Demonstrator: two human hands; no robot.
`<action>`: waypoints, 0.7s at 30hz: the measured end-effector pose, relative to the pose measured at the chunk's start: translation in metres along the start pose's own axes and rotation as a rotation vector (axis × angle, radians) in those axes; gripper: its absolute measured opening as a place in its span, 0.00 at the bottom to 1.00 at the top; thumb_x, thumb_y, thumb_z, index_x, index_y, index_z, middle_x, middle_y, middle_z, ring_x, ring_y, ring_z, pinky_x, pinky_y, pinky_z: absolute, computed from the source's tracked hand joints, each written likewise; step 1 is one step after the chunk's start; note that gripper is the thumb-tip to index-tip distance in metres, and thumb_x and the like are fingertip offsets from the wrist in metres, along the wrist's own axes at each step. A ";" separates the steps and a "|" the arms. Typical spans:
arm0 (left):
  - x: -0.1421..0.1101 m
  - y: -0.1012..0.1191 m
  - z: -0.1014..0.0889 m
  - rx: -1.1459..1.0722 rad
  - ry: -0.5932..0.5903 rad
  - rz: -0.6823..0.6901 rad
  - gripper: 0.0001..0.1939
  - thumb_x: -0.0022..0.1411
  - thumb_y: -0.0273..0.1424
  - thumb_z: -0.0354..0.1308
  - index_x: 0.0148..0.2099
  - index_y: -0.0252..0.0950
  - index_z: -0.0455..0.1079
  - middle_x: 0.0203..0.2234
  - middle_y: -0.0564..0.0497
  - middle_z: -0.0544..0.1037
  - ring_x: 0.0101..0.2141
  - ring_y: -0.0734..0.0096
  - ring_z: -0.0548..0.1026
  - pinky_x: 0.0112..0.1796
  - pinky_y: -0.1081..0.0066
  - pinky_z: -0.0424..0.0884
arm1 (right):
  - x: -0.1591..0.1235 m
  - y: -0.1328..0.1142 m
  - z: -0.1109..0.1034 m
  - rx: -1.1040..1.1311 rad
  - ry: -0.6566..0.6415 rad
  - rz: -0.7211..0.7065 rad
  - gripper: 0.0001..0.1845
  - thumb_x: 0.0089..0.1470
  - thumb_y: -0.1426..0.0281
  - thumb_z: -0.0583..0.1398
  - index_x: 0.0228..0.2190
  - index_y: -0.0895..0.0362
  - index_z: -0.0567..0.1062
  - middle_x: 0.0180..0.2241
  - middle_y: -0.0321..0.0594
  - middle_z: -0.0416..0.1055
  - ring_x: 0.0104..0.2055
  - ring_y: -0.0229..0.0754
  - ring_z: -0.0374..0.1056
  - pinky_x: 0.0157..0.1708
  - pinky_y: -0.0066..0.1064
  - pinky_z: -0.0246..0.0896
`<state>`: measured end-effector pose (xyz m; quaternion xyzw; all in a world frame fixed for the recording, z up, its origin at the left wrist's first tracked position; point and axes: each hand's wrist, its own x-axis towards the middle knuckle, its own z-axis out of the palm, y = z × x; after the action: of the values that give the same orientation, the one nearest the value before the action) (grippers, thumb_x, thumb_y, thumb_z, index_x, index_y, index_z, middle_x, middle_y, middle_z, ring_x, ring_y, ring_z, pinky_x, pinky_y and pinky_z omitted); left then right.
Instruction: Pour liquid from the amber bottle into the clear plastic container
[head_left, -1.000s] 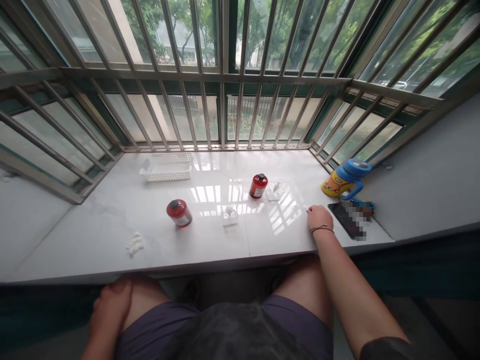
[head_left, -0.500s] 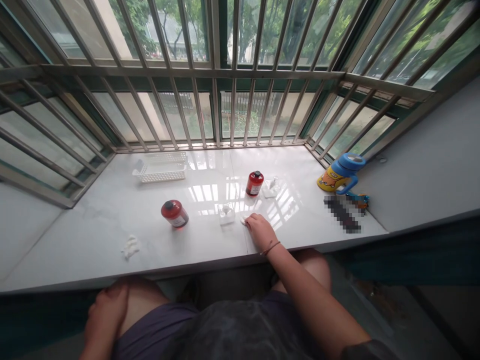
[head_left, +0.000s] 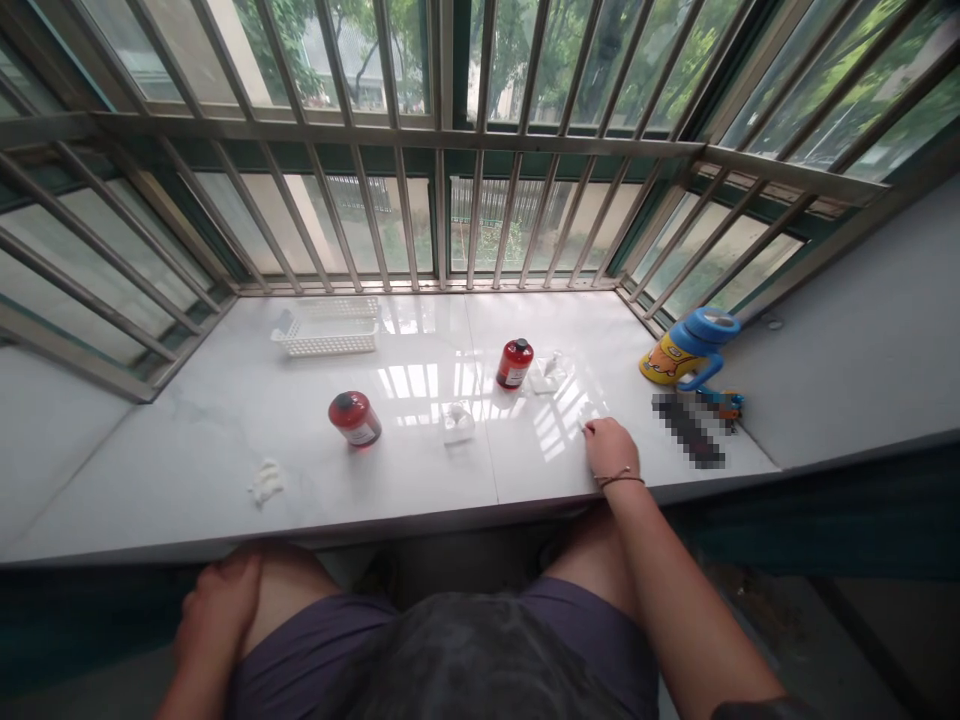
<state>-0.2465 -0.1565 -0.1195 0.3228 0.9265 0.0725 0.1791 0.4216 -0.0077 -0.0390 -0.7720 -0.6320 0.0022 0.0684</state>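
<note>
Glossy white marble table (head_left: 225, 440) carries two red-filled bottles (head_left: 355, 419), a slotted basket (head_left: 330, 331), and the right hand (head_left: 611, 450), fingers curled on something tiny; left hand (head_left: 217, 610) cups a knee.

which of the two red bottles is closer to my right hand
The red bottle with the black cap farther back, beside the crumpled clear wrapper, is closer to your right hand.

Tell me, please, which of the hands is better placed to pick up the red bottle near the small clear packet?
Right. The right hand rests on the white sill, close to that red bottle; the left hand lies on the knee below.
</note>
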 end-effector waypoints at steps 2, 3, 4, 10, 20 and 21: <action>0.000 0.003 -0.002 0.023 -0.061 -0.079 0.58 0.61 0.68 0.48 0.72 0.20 0.58 0.59 0.14 0.71 0.58 0.17 0.75 0.54 0.35 0.75 | -0.016 -0.047 0.012 0.044 -0.017 -0.135 0.15 0.71 0.72 0.55 0.38 0.57 0.83 0.41 0.49 0.78 0.44 0.46 0.71 0.48 0.33 0.60; 0.000 0.004 -0.003 0.035 -0.087 -0.116 0.58 0.60 0.68 0.48 0.73 0.22 0.57 0.61 0.16 0.71 0.59 0.20 0.75 0.56 0.38 0.75 | -0.027 -0.073 0.018 0.065 -0.024 -0.202 0.14 0.71 0.72 0.56 0.38 0.56 0.82 0.41 0.47 0.78 0.45 0.45 0.71 0.48 0.33 0.59; 0.000 0.005 -0.004 0.038 -0.090 -0.115 0.59 0.60 0.68 0.48 0.73 0.23 0.57 0.61 0.16 0.71 0.60 0.20 0.74 0.56 0.38 0.74 | -0.039 -0.099 0.024 0.085 -0.033 -0.265 0.14 0.71 0.72 0.56 0.38 0.55 0.81 0.41 0.46 0.78 0.45 0.45 0.70 0.47 0.32 0.59; 0.004 0.002 -0.001 0.053 -0.075 -0.105 0.60 0.60 0.71 0.45 0.73 0.23 0.58 0.60 0.17 0.72 0.59 0.20 0.75 0.56 0.38 0.74 | -0.079 -0.174 0.035 0.151 -0.073 -0.456 0.10 0.72 0.68 0.58 0.41 0.48 0.81 0.42 0.38 0.78 0.45 0.43 0.69 0.46 0.30 0.59; -0.002 0.006 -0.002 0.025 -0.085 -0.111 0.61 0.59 0.71 0.47 0.73 0.21 0.57 0.60 0.15 0.71 0.59 0.17 0.74 0.54 0.36 0.74 | -0.008 0.042 -0.020 -0.061 0.027 0.203 0.20 0.71 0.71 0.52 0.47 0.62 0.84 0.43 0.56 0.77 0.41 0.49 0.71 0.42 0.38 0.60; -0.004 0.008 -0.004 0.024 -0.091 -0.110 0.62 0.60 0.71 0.47 0.73 0.20 0.57 0.60 0.14 0.71 0.59 0.18 0.74 0.54 0.37 0.74 | -0.007 0.052 -0.024 -0.076 0.028 0.232 0.20 0.70 0.71 0.52 0.46 0.63 0.84 0.43 0.57 0.77 0.40 0.50 0.70 0.41 0.39 0.60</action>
<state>-0.2403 -0.1531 -0.1130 0.2765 0.9346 0.0367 0.2209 0.4729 -0.0266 -0.0214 -0.8418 -0.5371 -0.0247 0.0472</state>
